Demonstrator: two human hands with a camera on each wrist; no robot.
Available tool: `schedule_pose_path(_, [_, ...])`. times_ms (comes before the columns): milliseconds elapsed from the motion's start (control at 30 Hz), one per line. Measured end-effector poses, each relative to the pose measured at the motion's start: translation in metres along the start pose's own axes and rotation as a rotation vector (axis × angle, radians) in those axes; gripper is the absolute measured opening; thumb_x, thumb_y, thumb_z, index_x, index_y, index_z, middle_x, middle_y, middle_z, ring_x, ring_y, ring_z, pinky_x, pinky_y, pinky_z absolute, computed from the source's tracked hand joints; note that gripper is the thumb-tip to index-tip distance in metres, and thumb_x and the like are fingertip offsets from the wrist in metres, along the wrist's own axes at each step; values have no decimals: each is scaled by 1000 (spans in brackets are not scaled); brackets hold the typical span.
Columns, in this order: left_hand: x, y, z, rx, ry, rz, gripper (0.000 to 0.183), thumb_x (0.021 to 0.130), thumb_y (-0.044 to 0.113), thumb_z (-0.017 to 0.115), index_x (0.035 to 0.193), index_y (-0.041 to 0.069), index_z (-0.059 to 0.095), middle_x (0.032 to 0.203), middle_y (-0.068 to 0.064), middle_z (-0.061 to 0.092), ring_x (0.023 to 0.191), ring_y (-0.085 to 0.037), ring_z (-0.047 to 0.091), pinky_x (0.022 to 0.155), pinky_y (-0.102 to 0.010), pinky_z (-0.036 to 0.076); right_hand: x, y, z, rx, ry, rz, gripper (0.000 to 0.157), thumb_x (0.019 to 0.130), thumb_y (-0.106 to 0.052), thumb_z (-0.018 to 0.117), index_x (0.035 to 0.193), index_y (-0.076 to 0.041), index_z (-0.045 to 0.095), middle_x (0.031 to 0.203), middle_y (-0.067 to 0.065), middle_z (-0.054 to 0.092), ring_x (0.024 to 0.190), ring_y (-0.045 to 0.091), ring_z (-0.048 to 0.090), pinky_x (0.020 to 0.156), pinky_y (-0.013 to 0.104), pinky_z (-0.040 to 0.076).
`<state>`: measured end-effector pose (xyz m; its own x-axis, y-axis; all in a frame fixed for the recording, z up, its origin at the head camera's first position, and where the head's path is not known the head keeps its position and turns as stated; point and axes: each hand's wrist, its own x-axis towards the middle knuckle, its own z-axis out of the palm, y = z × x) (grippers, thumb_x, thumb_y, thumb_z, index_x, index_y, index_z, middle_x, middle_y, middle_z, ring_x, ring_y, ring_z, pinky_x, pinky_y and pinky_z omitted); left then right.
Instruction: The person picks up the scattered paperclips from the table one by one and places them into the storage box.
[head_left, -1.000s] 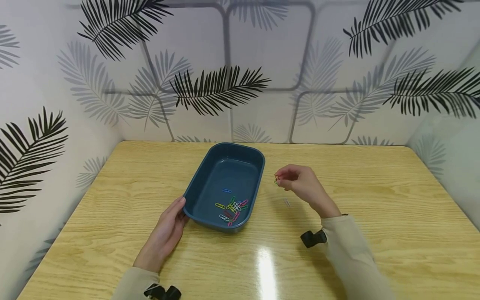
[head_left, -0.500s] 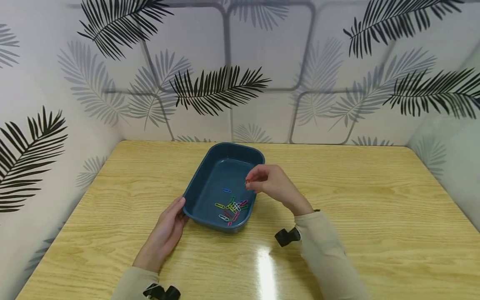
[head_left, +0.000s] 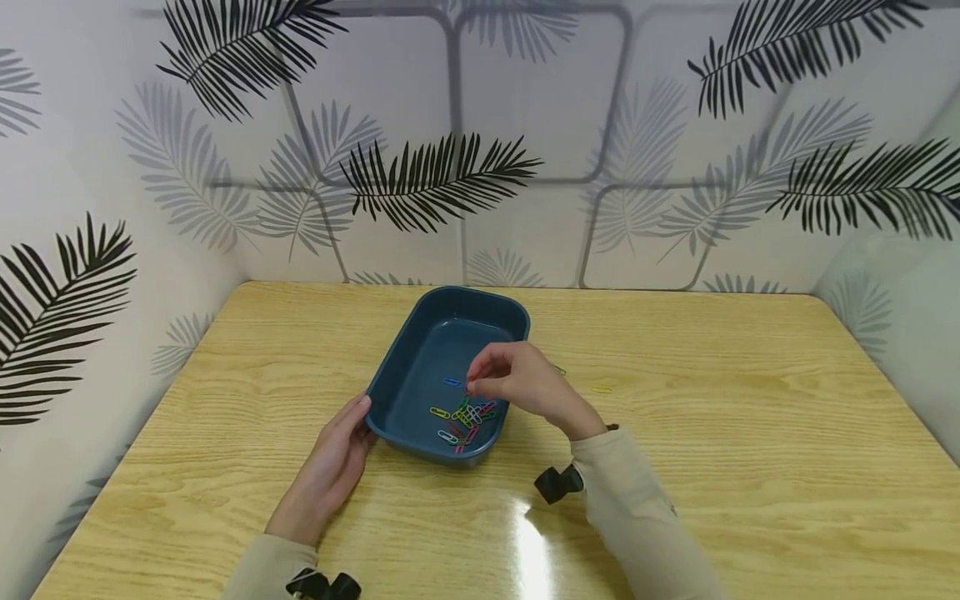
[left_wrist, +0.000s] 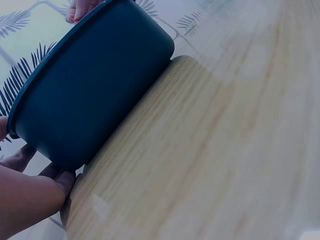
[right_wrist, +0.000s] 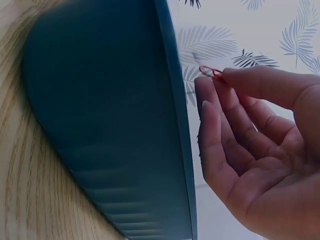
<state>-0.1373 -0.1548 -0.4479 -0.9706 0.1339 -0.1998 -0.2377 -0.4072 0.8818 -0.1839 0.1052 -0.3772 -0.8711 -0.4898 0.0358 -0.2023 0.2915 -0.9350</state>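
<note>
My left hand point(head_left: 335, 454) grips the near left corner of a dark blue plastic tray point(head_left: 450, 350), thumb at the rim and fingers low against its outside. In the left wrist view those fingers point(left_wrist: 62, 180) sit by the tray's bottom edge. My right hand point(head_left: 525, 379) is over the tray's right side, pinching a red paper clip point(right_wrist: 210, 71) between thumb and fingertips. Beneath it, several coloured paper clips point(head_left: 472, 414) lie in a cluster at the tray's near end. A blue paper clip point(head_left: 453, 382) and a yellow one point(head_left: 439, 412) lie slightly apart.
Right of the tray, a yellow paper clip point(head_left: 602, 389) and a partly hidden green one point(head_left: 559, 368) lie on the wooden table point(head_left: 750, 433). A leaf-patterned wall point(head_left: 525, 233) rises behind the table's far edge.
My right hand has moved left from beside the tray to over it, carrying the red paper clip. Clips on the table have come into view behind it. The left hand and tray stay put.
</note>
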Motion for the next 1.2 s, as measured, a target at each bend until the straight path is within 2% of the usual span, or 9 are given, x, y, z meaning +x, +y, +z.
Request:
schedule_pose_path(200, [-1,0,0,3,0,4,51,107,22,37,148,-5,24,141,-9,36,127,-14,36,106,-27,28,0,1,1,-17,-7,-9,4,87,-4,71,90,-1,68,85,5,69,88,40,64,75,34,54])
schedule_pose_path(467, [-1,-1,0,12,-6,11,51,107,23,37,148,-6,24,139,-7,39,126,-12,38,106,-27,29,1,1,2,-13,-13,-22,5,87,-2,70,91,1,68,85,6,68,88,40,64,75,33,54])
schedule_pose_path(700, [-1,0,0,8,-6,11,51,107,23,37,148,-5,24,138,-6,39,125,-12,38,106,-27,29,0,1,1,-15,-18,-19,7,88,-2,68,92,3,67,86,8,68,87,39,65,78,44,54])
schedule_pose_path(1200, [-1,-1,1,7,13,9,50,107,22,37,147,-5,26,134,-4,43,122,-11,41,102,-25,32,0,3,1,0,-3,-16,8,89,-2,67,96,2,66,86,8,67,88,39,65,80,49,53])
